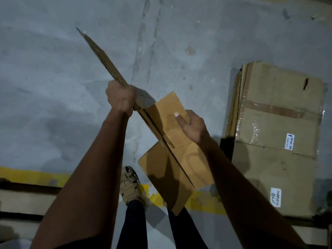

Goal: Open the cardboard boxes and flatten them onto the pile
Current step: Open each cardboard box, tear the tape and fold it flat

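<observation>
I hold a collapsed brown cardboard box [172, 151] edge-up in front of me, above the concrete floor. My left hand [121, 98] grips its upper corrugated edge, fingers curled round the board, which runs up and left to a point. My right hand [191, 125] holds a side flap, thumb pressed on the flap's face and fingers behind it. The lower flaps hang down towards my legs. To the right, a pile of flattened cardboard boxes [276, 133] lies on the floor, with brown tape and white labels on top.
Grey concrete floor [53, 69] spreads ahead and to the left. A yellow painted line [27, 174] crosses the floor near my feet. My sandalled foot [130, 184] stands on it. A dark ledge runs along the lower left.
</observation>
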`<state>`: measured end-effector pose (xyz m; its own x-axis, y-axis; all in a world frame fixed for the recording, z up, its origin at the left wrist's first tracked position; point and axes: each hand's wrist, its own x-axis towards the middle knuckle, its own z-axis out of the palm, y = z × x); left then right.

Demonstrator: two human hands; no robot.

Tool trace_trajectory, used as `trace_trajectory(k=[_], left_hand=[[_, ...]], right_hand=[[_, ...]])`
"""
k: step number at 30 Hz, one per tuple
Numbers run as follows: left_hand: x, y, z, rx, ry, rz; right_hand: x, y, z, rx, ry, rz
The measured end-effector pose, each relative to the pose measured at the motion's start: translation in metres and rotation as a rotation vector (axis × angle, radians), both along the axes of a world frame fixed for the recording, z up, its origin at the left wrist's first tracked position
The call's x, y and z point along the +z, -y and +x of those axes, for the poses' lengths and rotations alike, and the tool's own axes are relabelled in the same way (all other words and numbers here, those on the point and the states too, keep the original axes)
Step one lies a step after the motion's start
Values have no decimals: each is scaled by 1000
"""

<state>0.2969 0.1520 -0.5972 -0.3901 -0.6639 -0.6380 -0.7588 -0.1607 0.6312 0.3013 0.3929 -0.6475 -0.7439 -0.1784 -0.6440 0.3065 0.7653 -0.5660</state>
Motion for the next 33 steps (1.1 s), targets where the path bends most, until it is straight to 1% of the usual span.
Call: trace_trajectory(k=[2, 4, 7, 8, 10, 11, 13, 15, 17, 19, 21, 23, 27, 31, 33], left_hand=[[4, -4, -6, -7, 49, -30], [5, -8, -11, -15, 47, -58], [2, -13, -23, 55, 100, -83], [2, -15, -29, 67, 111, -81], [-1, -22, -36, 82, 100, -70], [-3, -25, -37, 82, 84, -66], [-2, -30, -37, 68, 69, -84], [-5, -30, -37, 38, 92, -113], [-7, -27, -38, 10, 93, -108], [-8, -24, -39, -13, 88, -119], [-9, -24, -39, -29, 81, -134], [-4, -27, -41, -28, 60, -123], [15, -45, -53, -36, -6, -110], [41, -83, -73, -70, -141, -107], [57, -110, -86, -131, -202, -97]], right_hand=[[19, 1, 17, 79, -49, -32], [35, 6, 35, 208, -83, -29], [50, 16, 58, 392, -132, 123], [50, 18, 66, 435, -184, 184], [47, 22, 86, 487, -373, 278], [44, 23, 94, 505, -437, 316], [34, 24, 105, 533, -461, 381], [27, 26, 107, 568, -473, 427], [20, 26, 106, 520, -558, 427], [19, 22, 96, 380, -631, 389], [20, 15, 82, 290, -557, 333], [28, 6, 67, 266, -468, 251], [52, -16, 48, 238, -436, 187], [84, -53, 36, 17, -443, 123], [99, -72, 34, -116, -433, 87]])
